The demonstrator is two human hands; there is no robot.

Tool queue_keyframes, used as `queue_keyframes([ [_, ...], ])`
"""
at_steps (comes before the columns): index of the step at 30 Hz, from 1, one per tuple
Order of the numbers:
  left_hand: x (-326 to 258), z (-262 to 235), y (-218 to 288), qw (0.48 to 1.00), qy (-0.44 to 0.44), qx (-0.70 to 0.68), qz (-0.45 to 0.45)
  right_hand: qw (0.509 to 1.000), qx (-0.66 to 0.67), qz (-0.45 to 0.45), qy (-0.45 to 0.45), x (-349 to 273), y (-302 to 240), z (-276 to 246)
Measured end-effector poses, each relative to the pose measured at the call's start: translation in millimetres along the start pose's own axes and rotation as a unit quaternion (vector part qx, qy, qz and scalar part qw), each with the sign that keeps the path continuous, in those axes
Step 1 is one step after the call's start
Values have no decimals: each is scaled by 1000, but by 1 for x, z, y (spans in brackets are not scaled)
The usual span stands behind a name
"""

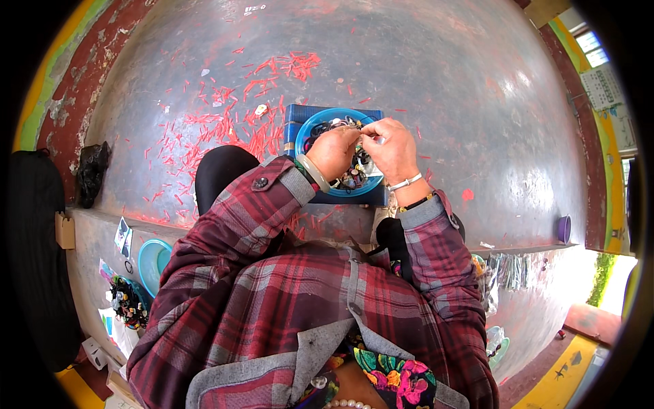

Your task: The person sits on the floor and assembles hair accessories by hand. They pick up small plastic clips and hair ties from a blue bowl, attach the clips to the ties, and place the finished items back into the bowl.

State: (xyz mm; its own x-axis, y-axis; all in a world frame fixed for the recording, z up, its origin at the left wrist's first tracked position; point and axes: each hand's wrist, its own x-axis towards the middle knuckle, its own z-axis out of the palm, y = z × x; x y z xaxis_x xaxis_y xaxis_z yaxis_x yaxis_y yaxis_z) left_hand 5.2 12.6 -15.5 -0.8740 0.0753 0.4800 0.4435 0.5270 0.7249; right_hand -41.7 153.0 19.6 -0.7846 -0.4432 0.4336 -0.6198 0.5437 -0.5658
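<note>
My left hand point(332, 153) and my right hand point(394, 151) meet above a round blue basin point(315, 120). Their fingertips are pinched close together around something too small to make out. Inside the basin lies a tangle of dark cords and small beaded or button-like pieces point(353, 180), partly covered by my hands. The basin rests on a dark blue flat-topped stand or box point(291, 121) between my knees. A pale piece point(373, 169) shows in the basin beside my right wrist.
Red scraps point(255, 140) are strewn over the grey floor to the left and ahead. A light blue basin point(154, 264) and a tub of dark beaded pieces point(128, 303) stand at my lower left. Clear packets point(507, 273) lie at right, near a purple cup point(564, 230).
</note>
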Motion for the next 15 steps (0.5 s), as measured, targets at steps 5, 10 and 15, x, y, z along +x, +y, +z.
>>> queue_keyframes([
  [5, 0, 0, -1, 1000, -7, 10, 2, 1000, -21, -18, -4, -1, -1, 0],
  [10, -1, 0, 0, 1000, -23, 18, 11, 999, -47, -13, 1, -1, -1, 2],
  [15, 0, -1, 2, 1000, 2, 6, 14, 1000, 10, 21, -14, 1, 2, -1],
])
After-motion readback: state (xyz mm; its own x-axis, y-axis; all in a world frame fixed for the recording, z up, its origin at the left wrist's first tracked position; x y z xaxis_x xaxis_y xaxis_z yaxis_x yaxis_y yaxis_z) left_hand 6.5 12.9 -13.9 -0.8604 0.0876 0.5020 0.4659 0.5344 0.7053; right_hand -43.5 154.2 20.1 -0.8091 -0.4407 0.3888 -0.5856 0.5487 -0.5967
